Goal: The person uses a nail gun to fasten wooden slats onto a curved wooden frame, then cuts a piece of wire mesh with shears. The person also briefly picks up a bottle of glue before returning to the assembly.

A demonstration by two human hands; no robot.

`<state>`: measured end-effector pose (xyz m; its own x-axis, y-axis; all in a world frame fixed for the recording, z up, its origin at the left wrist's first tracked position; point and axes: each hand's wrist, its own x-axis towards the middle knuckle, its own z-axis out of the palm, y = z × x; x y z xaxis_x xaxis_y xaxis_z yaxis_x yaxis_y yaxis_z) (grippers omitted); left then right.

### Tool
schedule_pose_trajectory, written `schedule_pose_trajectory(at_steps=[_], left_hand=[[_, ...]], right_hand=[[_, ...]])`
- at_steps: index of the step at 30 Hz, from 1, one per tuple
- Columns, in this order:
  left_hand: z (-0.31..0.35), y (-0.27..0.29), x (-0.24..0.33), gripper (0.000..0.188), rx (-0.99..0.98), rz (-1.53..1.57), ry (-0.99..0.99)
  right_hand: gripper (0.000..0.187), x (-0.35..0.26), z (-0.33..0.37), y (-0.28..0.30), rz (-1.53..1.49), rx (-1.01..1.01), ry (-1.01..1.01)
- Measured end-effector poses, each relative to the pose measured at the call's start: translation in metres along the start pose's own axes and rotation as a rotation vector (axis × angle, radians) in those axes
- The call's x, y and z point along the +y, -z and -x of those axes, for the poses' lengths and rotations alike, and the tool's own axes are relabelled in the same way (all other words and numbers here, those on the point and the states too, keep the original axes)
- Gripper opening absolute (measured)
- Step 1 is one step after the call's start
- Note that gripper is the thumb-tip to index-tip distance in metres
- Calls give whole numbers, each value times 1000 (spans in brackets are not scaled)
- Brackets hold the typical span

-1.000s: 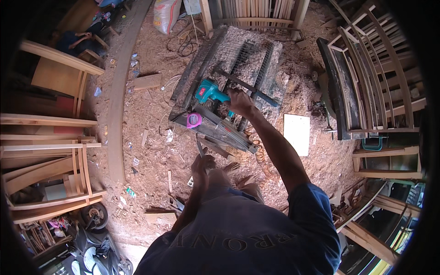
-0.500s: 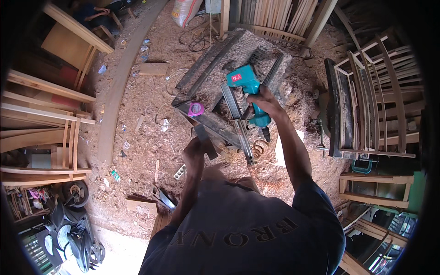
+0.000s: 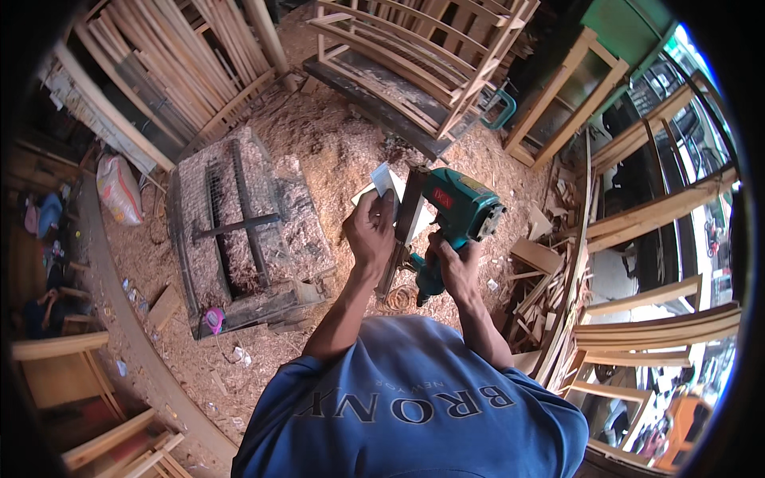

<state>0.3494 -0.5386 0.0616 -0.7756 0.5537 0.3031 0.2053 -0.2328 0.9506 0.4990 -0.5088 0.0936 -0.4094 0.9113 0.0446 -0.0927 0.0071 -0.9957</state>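
Note:
A teal nail gun (image 3: 456, 197) with a long metal magazine is gripped around its handle by my right hand (image 3: 456, 267). Close beside the magazine (image 3: 409, 209), my left hand (image 3: 370, 231) pinches a thin flat strip (image 3: 382, 180), bluish and shiny at its upper end and dark lower down. It looks like a strip of nails, though my fingers cover part of it. Whether the strip touches the magazine I cannot tell. Beneath the gun lies a coiled orange-brown air hose (image 3: 400, 298).
A low platform (image 3: 187, 263) strewn with shavings stands at left, a pink tape measure (image 3: 214, 319) at its near corner. Ahead is a dark bench (image 3: 358, 94) carrying wooden frames. Scrap wood (image 3: 535, 255) is heaped at right; a white sack (image 3: 119, 190) sits far left.
My view has swung to the right, away from the platform. The nail gun is turned with its head to the right, and my left hand has brought the strip up beside the magazine.

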Motion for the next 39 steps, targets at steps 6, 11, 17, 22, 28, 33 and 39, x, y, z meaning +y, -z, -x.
schedule_pose_trajectory(at_steps=[6,11,17,22,28,33,39], left_hand=[[15,-78,-5,23,-316,-353,-252],[25,-104,-18,23,-491,-418,-199],[23,-112,-38,24,-648,-547,-118],[20,-117,-48,16,-541,-491,-256],[25,-116,-51,14,-566,-570,-154],[37,-121,-57,24,-638,-587,-107],[48,-121,-79,40,-829,-628,-126]], right_hand=[[15,-12,2,66,77,179,-167],[23,-7,-4,90,-7,221,-263],[19,7,-19,98,-63,223,-295],[18,9,-25,97,-32,213,-320],[15,12,-24,92,-30,245,-363],[15,21,-19,95,-58,225,-320],[10,40,-16,107,-94,254,-391]])
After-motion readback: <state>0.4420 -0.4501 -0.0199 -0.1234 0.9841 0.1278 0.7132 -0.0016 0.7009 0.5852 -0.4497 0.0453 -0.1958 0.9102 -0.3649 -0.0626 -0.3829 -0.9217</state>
